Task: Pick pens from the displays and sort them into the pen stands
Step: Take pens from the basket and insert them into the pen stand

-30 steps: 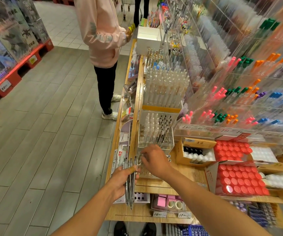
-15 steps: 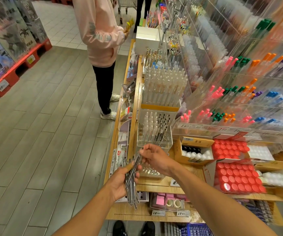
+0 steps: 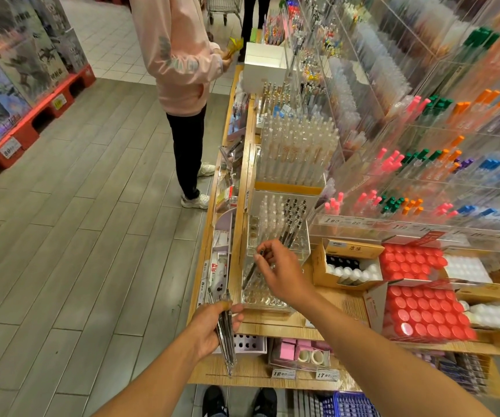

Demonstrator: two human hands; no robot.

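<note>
My left hand [image 3: 212, 326] grips a bundle of clear dark-tipped pens [image 3: 226, 338] upright at the shelf's front edge. My right hand [image 3: 282, 272] pinches a single pen [image 3: 250, 273] tilted over the clear acrylic pen stand [image 3: 272, 302], whose front rows of holes show bare. In the stand's back rows stand white-capped pens [image 3: 268, 218] and dark pens [image 3: 294, 218]. The single pen's tip points down toward the front holes.
A person in a pink hoodie [image 3: 179, 55] stands ahead at the shelf. Red-capped bottle trays [image 3: 423, 314] and cardboard boxes [image 3: 348, 266] lie to the right. Coloured marker racks [image 3: 423, 164] rise behind. A taller stand of clear pens [image 3: 295, 152] sits further back.
My right hand drew one pen out of the bundle and carried it up and right over the acrylic stand. My left hand dropped slightly with the remaining bundle.
</note>
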